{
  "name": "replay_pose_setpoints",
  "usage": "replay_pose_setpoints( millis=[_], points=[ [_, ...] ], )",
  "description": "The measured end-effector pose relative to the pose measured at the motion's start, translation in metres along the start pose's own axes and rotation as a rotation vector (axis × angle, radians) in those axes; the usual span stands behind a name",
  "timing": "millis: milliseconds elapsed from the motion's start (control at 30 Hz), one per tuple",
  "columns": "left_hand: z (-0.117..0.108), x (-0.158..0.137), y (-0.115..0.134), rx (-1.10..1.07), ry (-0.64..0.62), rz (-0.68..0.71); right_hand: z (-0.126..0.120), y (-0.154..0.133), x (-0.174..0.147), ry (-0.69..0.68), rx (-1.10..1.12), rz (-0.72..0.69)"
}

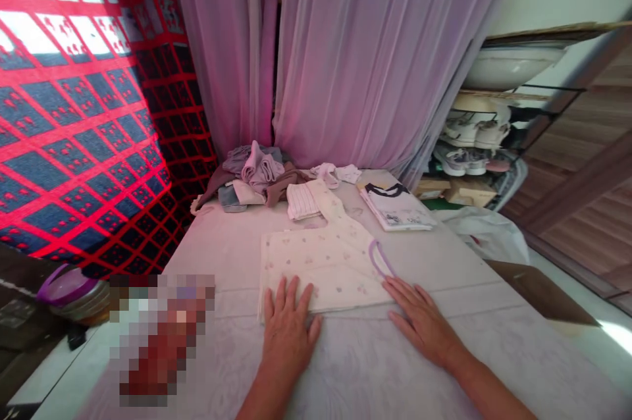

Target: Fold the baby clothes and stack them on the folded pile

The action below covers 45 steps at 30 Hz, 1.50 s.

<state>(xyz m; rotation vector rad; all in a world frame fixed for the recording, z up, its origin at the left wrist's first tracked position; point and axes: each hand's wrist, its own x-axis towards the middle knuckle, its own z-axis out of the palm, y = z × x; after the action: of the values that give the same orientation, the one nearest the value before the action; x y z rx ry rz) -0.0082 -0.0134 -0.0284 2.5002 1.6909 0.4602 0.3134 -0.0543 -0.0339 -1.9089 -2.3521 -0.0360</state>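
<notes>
A cream child's top (320, 255) with small printed motifs and a purple-edged neckline lies flat, apparently folded in half lengthwise, one sleeve stretching toward the back. My left hand (289, 321) rests on its near left edge, fingers spread. At the neckline end, my right hand (419, 318) lies flat, its fingertips touching the near right corner. Neither hand grips anything. Just behind the top sits a folded striped cloth (302, 201), partly against the sleeve. To the right is a folded white T-shirt (397, 207) with a dark collar.
A heap of clothes (257, 173) covers the bed's (355, 367) back left, beside pale garments (336, 173). Purple curtains (345, 58) hang behind. On the right stand a shoe rack (474, 143) and a cardboard piece (538, 291). A blurred patch (162, 341) hides something at left.
</notes>
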Motion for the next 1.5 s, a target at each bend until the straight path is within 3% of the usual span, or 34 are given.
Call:
replay_pose_setpoints(
  millis=[867,1500],
  points=[
    [0.004,-0.003,-0.009,0.135,0.033,0.050,0.019,0.005,0.000,0.112,0.062,-0.034],
    [-0.010,0.001,-0.001,0.162,-0.033,0.009,-0.004,-0.010,0.003,0.021,0.131,0.009]
  ],
)
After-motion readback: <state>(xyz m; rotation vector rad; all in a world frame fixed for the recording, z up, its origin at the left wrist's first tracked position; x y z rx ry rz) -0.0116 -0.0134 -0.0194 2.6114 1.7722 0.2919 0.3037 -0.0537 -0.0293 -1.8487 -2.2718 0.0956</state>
